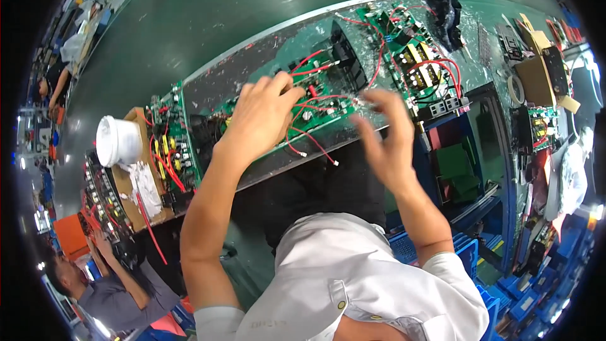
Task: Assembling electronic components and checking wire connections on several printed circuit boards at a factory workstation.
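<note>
A green circuit board (334, 114) with red wires lies on the bench in front of me. My left hand (266, 106) rests over the board's left part, its fingers bent down among the components; what they grip, if anything, is hidden. Just off the board's right end is my right hand (390, 132), slightly blurred, with thumb and fingers apart and nothing between them. Red wires (312, 143) with small white connectors hang over the board's near edge. Behind it stands a black heatsink plate (348, 57).
To the right sits another board (420, 63) with yellow transformers, beside crumpled black plastic (447, 16). At left are a further board (169, 142), a white tub (118, 141) and a cardboard box (158, 211). A co-worker (117, 290) works at lower left. An open drawer (457, 158) is below right.
</note>
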Available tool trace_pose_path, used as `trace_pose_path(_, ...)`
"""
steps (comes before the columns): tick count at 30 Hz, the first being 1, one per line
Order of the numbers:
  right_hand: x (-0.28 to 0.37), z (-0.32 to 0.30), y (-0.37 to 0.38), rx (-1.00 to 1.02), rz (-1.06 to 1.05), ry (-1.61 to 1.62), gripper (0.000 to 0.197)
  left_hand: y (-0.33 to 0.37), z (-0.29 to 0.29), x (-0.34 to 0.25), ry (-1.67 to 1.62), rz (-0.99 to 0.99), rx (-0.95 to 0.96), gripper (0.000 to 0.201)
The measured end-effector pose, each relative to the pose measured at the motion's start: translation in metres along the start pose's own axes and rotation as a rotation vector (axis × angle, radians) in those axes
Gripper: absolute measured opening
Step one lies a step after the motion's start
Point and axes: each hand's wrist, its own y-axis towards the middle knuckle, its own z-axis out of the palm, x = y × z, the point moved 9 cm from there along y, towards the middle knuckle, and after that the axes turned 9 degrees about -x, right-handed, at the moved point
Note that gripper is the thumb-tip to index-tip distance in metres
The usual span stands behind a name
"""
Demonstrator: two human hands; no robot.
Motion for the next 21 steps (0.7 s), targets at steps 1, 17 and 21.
trace_pose_path(1,0.010,0.017,-0.015,0.105,-0.099,-0.013,0.035,0.003,0.002,-0.001,0.079,0.037,-0.059,0.035)
trace_pose_path(17,0.020,0.105,-0.049,0.468,-0.255,-0.231,0.023,-0.035,-0.021,0.036,-0.729,-0.340,-0.235,0.016)
trace_pose_path(21,0.015,0.092,-0.051,0.463,-0.207,-0.199,0.026,-0.056,-0.039,0.009,-0.749,-0.227,-0.361,0.015)
